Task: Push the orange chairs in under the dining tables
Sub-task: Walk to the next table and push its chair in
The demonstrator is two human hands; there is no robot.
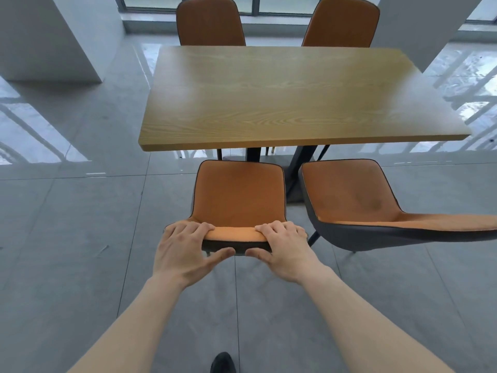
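Fingers of the left hand curl over the top edge of the near chair, knuckles forward, thumb stretched along the dark back shell underneath. The right hand mirrors it: four fingers folded over the orange top edge, thumb pressed on the dark rear face. The two thumb tips nearly meet at the middle of the backrest, a small gap between them. Both hands are clamped on the backrest rim, one at each corner.

Bare forearms run from the lower corners of the view up to the wrists. A dark shoe tip shows at the bottom edge, on the grey floor tiles.

The held chair stands in front of the wooden table, its seat wholly clear of the tabletop; the front edge of the seat sits just short of the table's near edge. It faces the table squarely.

To the right, a second chair stands just beside the first, turned at an angle so its backrest swings off toward the right edge of the view. It too is out from under the table.

On the far side, the far left chair and the far right chair show backrests rising above the tabletop, seats hidden behind it.

The table's dark legs show between tabletop and chairs. Windows line the far wall.
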